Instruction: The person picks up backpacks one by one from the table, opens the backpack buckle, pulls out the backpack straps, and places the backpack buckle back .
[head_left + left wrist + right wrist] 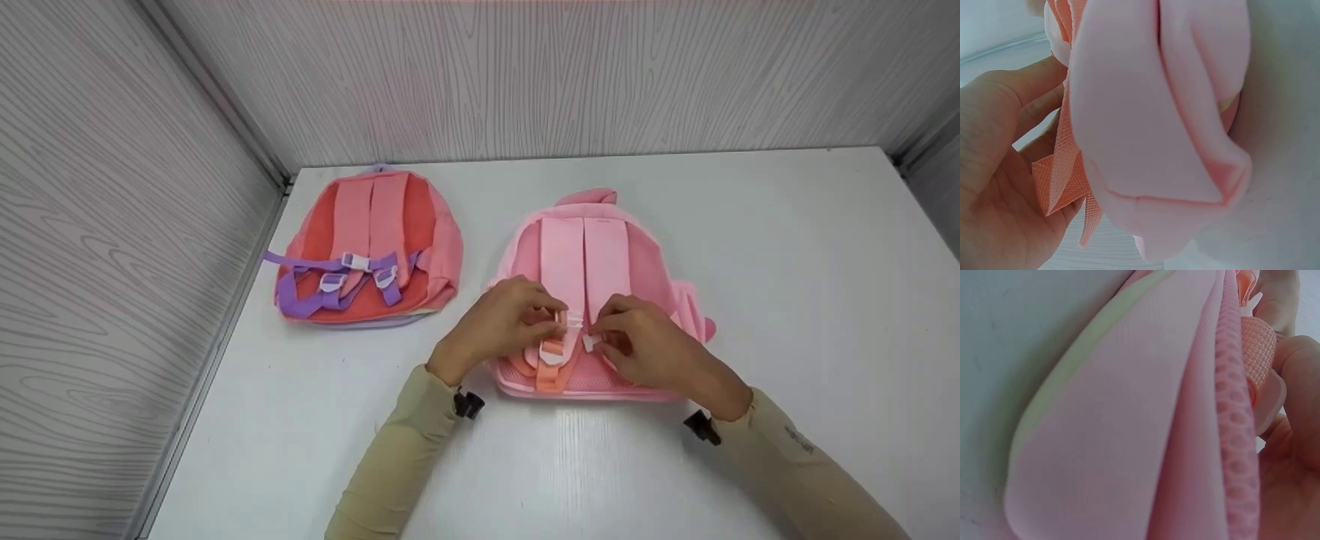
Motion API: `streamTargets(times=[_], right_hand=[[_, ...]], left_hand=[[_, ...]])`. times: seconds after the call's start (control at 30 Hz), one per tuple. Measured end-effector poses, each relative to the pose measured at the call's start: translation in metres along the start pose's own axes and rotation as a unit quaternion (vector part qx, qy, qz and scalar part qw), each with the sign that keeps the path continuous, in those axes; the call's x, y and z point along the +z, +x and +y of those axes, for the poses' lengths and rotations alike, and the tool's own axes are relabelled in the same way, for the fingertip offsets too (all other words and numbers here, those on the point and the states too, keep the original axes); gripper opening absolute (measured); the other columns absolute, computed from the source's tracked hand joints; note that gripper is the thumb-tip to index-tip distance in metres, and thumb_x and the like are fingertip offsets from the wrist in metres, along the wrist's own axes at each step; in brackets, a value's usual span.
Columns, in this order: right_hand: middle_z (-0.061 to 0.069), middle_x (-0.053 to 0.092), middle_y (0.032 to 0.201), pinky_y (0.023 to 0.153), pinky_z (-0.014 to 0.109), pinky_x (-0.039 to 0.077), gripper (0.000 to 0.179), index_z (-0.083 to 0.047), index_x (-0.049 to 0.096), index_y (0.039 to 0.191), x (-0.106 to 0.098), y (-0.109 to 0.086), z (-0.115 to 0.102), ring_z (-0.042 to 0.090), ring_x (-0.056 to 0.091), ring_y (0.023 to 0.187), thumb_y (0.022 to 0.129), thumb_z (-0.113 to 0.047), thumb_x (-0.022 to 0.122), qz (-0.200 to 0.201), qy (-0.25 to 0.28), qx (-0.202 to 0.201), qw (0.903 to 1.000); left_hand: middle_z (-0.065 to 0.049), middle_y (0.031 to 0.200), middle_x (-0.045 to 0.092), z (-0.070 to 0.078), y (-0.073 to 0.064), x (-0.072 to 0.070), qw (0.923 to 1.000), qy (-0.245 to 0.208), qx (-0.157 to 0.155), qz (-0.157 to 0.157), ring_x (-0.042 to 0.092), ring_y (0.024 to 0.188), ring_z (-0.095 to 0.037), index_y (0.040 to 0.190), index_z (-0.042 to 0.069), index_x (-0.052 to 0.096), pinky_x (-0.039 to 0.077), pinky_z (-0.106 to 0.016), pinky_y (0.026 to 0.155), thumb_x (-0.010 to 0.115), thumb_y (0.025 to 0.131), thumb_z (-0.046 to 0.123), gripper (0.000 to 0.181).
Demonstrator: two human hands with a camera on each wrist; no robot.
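A pink backpack lies on the table, its shoulder straps facing up. My left hand pinches a white buckle piece on orange webbing between thumb and fingers. Close by on the right, my right hand holds a second white buckle piece; the two pieces look apart. Below my left fingers a white strap adjuster sits on an orange strap. In the left wrist view loose orange webbing hangs beside the palm. The right wrist view shows orange webbing near the fingers; the fingertips are partly hidden.
To the left on the white table lies a coral backpack with purple straps fastened across by a white buckle. Wood-grain panels stand behind and at the left side of the table.
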State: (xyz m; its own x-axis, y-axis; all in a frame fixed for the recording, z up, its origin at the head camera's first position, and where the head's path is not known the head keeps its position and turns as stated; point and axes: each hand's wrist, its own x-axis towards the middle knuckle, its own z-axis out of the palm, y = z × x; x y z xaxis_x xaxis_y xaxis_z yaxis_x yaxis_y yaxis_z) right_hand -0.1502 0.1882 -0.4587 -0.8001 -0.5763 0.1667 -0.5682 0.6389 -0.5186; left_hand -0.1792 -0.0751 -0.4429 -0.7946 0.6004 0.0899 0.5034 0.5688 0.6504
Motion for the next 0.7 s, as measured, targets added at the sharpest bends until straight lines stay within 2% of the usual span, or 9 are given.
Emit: streamTargets(times=[0.2,0.37,0.7], right_hand=[[0.004,0.070,0.101,0.068,0.026,0.055,0.027,-0.008,0.080,0.115,-0.004,0.002,-0.003,0.014,0.058,0.079,0.089,-0.010,0.084,-0.012,0.018,0.021,0.9996],[0.004,0.070,0.103,0.069,0.025,0.057,0.033,-0.008,0.078,0.120,-0.006,0.005,-0.006,0.014,0.060,0.081,0.088,-0.010,0.085,-0.012,0.028,0.034,0.9989],[0.002,0.074,0.110,0.080,0.036,0.061,0.031,-0.009,0.078,0.120,-0.007,0.015,-0.014,0.019,0.069,0.093,0.090,-0.012,0.085,0.011,0.032,0.029,0.9990]], left_hand=[[0.006,0.111,0.075,0.002,0.000,0.000,1.0000,0.004,-0.005,0.000,0.060,0.101,-0.013,0.126,0.018,0.081,0.051,-0.032,0.091,0.080,0.098,0.033,0.032],[0.006,0.110,0.074,0.002,0.000,0.001,1.0000,-0.002,-0.009,-0.001,0.059,0.101,-0.012,0.127,0.018,0.080,0.052,-0.032,0.091,0.080,0.098,0.033,0.032],[0.005,0.109,0.076,-0.001,0.000,0.000,0.9996,-0.015,0.022,0.006,0.063,0.103,-0.012,0.125,0.016,0.081,0.053,-0.031,0.091,0.081,0.097,0.031,0.031]])
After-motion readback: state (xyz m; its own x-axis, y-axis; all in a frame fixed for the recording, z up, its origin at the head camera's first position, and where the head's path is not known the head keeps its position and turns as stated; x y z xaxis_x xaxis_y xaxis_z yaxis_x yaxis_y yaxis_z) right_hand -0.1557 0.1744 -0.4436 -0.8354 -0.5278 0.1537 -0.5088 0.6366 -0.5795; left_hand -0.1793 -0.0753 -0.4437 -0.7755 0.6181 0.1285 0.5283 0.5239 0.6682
